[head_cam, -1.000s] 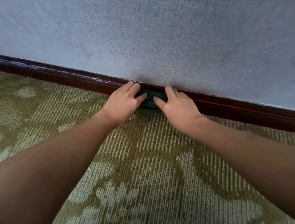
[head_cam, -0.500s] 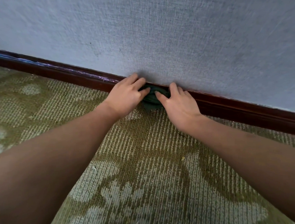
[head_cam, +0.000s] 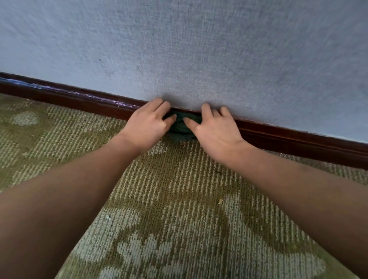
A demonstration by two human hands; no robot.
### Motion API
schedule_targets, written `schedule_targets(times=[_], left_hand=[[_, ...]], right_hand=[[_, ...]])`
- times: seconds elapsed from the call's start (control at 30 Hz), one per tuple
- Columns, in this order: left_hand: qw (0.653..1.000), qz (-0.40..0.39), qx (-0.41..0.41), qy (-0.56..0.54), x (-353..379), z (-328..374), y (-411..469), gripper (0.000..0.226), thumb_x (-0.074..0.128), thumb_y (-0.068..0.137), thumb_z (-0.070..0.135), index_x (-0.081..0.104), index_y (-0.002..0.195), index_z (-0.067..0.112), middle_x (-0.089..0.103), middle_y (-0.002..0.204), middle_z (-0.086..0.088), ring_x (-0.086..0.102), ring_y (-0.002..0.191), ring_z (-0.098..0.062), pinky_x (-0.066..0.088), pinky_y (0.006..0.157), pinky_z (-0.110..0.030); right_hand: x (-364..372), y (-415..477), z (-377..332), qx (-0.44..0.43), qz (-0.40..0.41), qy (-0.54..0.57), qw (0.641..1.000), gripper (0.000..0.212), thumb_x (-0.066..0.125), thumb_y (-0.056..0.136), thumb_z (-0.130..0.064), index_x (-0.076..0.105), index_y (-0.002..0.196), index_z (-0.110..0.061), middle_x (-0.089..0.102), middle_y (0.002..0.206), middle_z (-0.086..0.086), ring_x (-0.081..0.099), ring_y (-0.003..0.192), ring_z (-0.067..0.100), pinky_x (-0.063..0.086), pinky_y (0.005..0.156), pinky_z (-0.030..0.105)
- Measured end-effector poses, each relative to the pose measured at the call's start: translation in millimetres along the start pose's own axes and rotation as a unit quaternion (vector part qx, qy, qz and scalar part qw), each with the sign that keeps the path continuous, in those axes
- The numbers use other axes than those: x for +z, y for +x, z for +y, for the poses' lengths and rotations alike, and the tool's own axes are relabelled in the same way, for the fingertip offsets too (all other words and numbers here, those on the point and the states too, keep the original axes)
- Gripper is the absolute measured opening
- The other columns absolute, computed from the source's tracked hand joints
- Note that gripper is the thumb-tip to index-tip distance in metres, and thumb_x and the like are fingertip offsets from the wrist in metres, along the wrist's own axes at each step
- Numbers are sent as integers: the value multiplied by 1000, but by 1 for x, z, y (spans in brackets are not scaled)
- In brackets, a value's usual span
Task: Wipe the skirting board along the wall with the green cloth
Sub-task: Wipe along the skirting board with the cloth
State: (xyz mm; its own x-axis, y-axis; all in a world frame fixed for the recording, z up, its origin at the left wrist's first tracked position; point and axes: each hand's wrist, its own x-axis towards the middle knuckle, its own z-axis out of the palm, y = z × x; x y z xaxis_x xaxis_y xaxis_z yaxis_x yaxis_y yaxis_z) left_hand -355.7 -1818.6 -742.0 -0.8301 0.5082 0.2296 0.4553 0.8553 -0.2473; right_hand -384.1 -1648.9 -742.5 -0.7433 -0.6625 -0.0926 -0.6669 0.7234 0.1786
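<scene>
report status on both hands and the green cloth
Grip: left hand and right hand both hold green cloth, side by side. Cloth bunched against skirting board, just above carpet. No obstruction seen along the board.

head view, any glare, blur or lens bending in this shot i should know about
Head view: soft, even light, a faint shadow on the wall above the left hand and right hand; bluish glare streaks on the top edge of the skirting board at the frame's left; the wide lens bows the board and swells the forearms; the green cloth sits dark between the hands.
</scene>
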Motion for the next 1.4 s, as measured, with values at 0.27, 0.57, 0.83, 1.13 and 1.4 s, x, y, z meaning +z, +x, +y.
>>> schedule_targets(times=[0.27,0.57,0.83,1.13,1.4], left_hand=[[1000,16,23,2,-9,15,15,26,80,60,-6,72,85,-4,61,74,-19,62,70,-35,53,60,-35],[1000,7,12,-4,-21,19,22,26,80,59,-6,72,83,-3,60,72,-19,61,69,-35,53,58,-34],[1000,-3,-7,-13,-23,17,19,25,76,63,-7,71,87,-5,59,76,-21,60,74,-38,53,63,-40],[1000,-14,-24,-4,-20,18,14,24,75,64,-5,72,87,-3,60,78,-19,60,78,-37,53,68,-39],[999,-25,-19,-1,-14,17,9,26,78,62,-3,73,87,-1,62,78,-18,62,77,-35,53,67,-38]], right_hand=[[0,-17,21,4,4,-35,999,54,46,92,-17,24,141,-24,31,129,22,46,110,34,28,97,45],[-11,-22,26,19,-8,-23,1000,48,38,94,-17,27,140,-24,30,131,22,47,109,35,30,97,44],[-13,-20,22,26,-35,-15,999,57,43,92,-15,21,143,-26,26,135,24,56,97,31,35,94,42],[-7,-17,18,24,-50,-14,998,60,45,92,-14,18,144,-26,21,139,26,57,97,32,34,96,44],[1,-15,14,16,-52,-23,998,59,42,94,-14,14,145,-26,20,139,25,58,95,32,37,93,43]])
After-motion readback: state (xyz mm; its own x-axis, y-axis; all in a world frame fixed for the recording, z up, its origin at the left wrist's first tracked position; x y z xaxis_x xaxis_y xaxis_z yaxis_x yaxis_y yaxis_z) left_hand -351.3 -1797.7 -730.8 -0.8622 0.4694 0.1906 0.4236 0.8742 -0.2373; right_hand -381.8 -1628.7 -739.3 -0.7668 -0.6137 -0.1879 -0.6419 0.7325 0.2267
